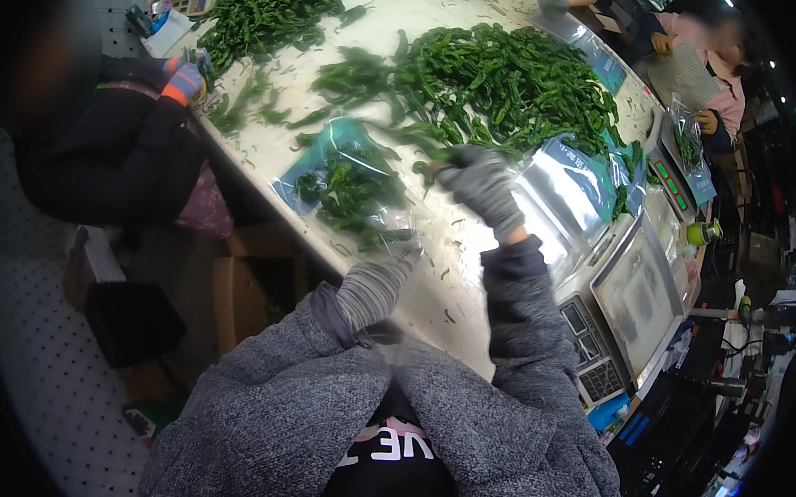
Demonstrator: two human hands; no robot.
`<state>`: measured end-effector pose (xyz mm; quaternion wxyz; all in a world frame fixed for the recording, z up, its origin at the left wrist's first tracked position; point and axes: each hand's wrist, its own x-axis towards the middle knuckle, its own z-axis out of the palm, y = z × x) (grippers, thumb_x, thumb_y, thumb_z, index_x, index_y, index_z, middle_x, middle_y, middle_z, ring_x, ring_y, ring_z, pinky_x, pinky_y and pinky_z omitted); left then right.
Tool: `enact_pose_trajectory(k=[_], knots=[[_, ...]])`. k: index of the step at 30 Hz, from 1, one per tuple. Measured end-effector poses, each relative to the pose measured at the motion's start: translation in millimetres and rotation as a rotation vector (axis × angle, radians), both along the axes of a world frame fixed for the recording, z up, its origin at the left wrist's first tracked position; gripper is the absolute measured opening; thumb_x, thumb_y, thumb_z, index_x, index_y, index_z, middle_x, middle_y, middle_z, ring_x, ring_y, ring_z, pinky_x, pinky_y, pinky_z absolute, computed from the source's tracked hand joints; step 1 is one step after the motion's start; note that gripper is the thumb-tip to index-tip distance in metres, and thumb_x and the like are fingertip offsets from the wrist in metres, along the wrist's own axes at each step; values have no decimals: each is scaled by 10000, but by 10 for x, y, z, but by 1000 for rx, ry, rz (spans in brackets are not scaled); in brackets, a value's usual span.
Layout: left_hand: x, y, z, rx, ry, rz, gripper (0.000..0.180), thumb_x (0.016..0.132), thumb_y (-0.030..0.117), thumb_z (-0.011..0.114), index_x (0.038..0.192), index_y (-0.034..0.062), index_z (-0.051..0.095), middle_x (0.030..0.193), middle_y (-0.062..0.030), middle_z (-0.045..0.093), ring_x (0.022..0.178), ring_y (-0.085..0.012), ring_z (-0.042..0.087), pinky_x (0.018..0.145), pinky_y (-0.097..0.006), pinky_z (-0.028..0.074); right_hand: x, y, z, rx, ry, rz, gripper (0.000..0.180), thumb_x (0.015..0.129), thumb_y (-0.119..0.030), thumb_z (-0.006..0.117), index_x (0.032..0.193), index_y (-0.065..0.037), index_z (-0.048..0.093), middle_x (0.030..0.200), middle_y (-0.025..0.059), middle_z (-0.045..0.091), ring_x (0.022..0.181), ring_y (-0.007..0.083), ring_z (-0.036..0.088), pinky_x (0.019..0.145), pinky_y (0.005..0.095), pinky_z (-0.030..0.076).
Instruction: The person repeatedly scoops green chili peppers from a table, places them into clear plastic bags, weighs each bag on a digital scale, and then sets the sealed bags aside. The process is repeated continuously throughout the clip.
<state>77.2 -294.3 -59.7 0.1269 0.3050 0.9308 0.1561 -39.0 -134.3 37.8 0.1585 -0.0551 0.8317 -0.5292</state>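
A clear and blue plastic bag [303, 173] lies on the white table, with green peppers [352, 183] inside it. My left hand [380, 285], in a grey striped glove, is closed at the bag's near edge, gripping the clear film; its fingertips are partly blurred. Farther right, my right hand [484, 192] in a dark grey glove is at the near side of a large heap of green peppers [505, 88]. Motion smears its fingers, and I cannot tell whether peppers are in them. Blurred green peppers lie just beyond it.
Right of my right hand lie silver and blue bags [563, 185] and a weighing scale [635, 274]. Another scale [673, 177] stands farther back. A co-worker's gloved hand [186, 80] is at the left table edge, near a second pepper heap [266, 12]. Another person [709, 71] works at far right.
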Motion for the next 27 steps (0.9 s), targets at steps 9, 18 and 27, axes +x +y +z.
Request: enact_pose_trajectory(k=[9, 18, 27], knots=[[-16, -91, 216, 53, -93, 170, 579, 748, 76, 466, 1293, 19, 281, 1158, -183, 481, 868, -260, 558, 755, -347, 465, -155, -593, -288, 454, 296, 165, 601, 708, -432, 632, 1139, -43, 478, 1066, 151, 547, 954, 262, 537, 827, 320, 420], [19, -90, 257, 191, 1, 217, 653, 713, 10, 443, 1329, 71, 237, 1326, -143, 330, 674, -201, 568, 601, -312, 483, -743, 392, -1417, 1023, 113, -21, 508, 800, -356, 495, 1240, -122, 395, 1298, 199, 341, 1135, 362, 401, 941, 385, 329], [53, -71, 202, 146, -35, 180, 674, 663, -34, 449, 1310, 38, 273, 1346, -131, 306, 599, -212, 567, 505, -285, 447, -1165, 808, -1873, 409, 116, -263, 211, 802, -201, 523, 919, -33, 574, 916, 119, 603, 805, 207, 575, 690, 325, 453]])
